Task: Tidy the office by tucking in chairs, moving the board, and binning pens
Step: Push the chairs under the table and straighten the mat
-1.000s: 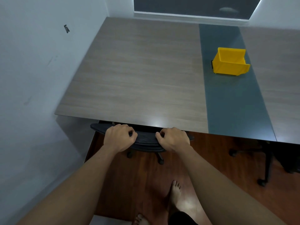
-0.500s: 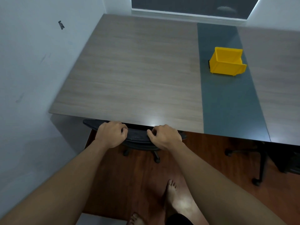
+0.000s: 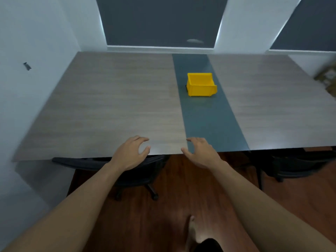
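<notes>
**A:** What did the head camera show?

**B:** I saw my left hand (image 3: 130, 153) and right hand (image 3: 201, 153) spread loosely open, holding nothing, above the near edge of the wood-grain table (image 3: 109, 110). The black office chair (image 3: 87, 163) sat tucked beneath that edge, just under my left hand. I judged the chair-tucking step finished there.

**A:** And next?

**B:** Probably the second chair (image 3: 298, 166), at the right under the table edge; how far in it sat I couldn't tell. The yellow bin (image 3: 201, 85) stood on the table's grey centre strip, well apart from my hands. I saw no pens or board. Something blurred (image 3: 327, 79) sat at the far right.
</notes>
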{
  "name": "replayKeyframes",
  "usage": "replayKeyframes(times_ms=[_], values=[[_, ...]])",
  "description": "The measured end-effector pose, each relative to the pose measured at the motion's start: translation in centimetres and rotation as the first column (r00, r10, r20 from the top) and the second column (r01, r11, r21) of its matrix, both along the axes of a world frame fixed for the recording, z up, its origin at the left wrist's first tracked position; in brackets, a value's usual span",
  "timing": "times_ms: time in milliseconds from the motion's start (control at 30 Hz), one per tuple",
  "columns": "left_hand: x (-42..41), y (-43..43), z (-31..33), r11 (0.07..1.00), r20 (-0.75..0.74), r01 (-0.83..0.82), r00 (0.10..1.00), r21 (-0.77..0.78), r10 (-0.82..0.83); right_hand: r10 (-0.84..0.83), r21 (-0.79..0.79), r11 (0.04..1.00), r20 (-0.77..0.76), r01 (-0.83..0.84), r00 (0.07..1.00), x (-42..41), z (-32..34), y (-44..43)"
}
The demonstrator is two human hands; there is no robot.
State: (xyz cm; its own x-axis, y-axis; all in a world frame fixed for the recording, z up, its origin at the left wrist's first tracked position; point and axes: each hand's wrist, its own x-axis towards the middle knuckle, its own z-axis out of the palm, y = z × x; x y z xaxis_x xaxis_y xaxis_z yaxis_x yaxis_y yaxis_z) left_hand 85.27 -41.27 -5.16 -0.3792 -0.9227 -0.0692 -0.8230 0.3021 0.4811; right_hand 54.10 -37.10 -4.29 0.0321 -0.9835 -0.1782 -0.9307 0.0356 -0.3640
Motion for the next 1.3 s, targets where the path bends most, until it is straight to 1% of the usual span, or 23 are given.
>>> replayKeyframes(times_ms=[100,300,533,633,800,967,1033,1133,1300], values=[[-5.0,-0.4,-0.2,1.0,-0.038,0.027,0.999,0.004,-0.027,-0.017,0.027,0.999,-0.001,0.017,1.0,-5.5,-0.4,-0.2],[-14.8,-3.4,-3.2,0.998,-0.052,-0.044,0.998,0.035,0.046,-0.05,0.043,0.998,0.06,0.047,0.997,-15.7,-4.7,-4.9],[-25.7,-9.4,-12.0,0.98,-0.035,-0.165,0.985,0.114,0.17,-0.064,0.101,0.993,0.03,0.06,0.998,-25.5,-14.8,-12.5],[-29.3,-11.2,-16.7,0.976,0.022,-0.183,0.983,0.12,0.182,-0.049,0.102,0.994,0.002,0.048,0.999,-28.6,-19.0,-14.9],[-32.4,-12.3,-22.4,0.987,0.114,-0.133,0.986,0.089,0.123,-0.084,0.06,0.994,-0.046,0.087,0.995,-32.3,-24.1,-16.3],[-34.7,-13.1,-25.9,0.994,0.191,-0.11,0.976,0.026,0.103,-0.046,0.005,0.999,-0.117,0.047,0.992,-34.2,-27.6,-15.4],[-35.4,-13.2,-27.1,0.995,0.223,-0.096,0.97,-0.008,0.095,-0.045,-0.046,0.998,-0.125,0.04,0.991,-34.1,-28.5,-14.5],[-36.2,-12.7,-28.7,0.989,0.271,-0.102,0.954,-0.107,0.127,-0.081,-0.136,0.989,-0.167,0.058,0.983,-33.7,-29.5,-13.9],[-36.2,-12.3,-29.5,0.974,0.253,-0.12,0.953,-0.192,0.167,-0.123,-0.23,0.97,-0.19,0.078,0.974,-33.4,-30.5,-13.6]])
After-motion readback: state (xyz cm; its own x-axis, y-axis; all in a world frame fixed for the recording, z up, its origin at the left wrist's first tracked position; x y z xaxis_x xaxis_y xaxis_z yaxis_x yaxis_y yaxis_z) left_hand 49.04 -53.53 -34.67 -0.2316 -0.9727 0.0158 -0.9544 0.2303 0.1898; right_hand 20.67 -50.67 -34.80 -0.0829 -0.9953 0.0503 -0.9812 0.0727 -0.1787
